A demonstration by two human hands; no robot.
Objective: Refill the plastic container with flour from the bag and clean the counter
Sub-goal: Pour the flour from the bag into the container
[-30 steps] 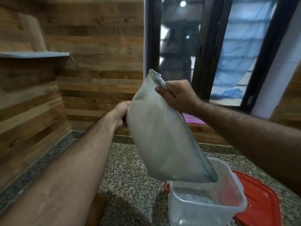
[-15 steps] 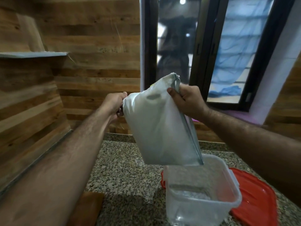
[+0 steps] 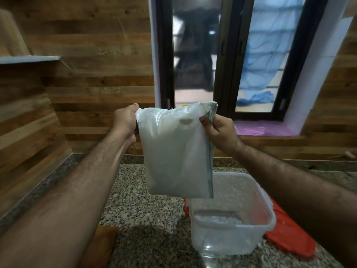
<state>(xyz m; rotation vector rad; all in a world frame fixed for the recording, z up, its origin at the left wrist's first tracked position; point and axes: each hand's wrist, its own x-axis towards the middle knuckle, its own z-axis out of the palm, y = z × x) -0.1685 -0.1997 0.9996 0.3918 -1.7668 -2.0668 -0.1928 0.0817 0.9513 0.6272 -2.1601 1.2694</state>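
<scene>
Left wall: wood planks, 1 grey shelf (image 3: 29, 59) at upper left. Brown wooden board (image 3: 98, 246) at bottom edge, lying on the speckled granite counter (image 3: 139, 206).

Left hand (image 3: 125, 120): grip closed on the upper left corner of the bag (image 3: 175, 155), plastic bunched in the fist.

Bag: white, translucent, held up in the air by its 2 upper corners, hanging roughly vertical, lower edge level. Lower right corner sits above the container's near-left part; contact with the container not discernible.

Right hand (image 3: 220, 132): grip pinched shut on the bag's upper right corner, thumb in front.

Plastic container (image 3: 231, 213): clear, open, standing on the counter below and right of the bag. Thin pale layer at the bottom.

Red lid (image 3: 289, 238): flat on the counter, partly under the container's right side.

Background: dark-framed window (image 3: 228, 55).
</scene>
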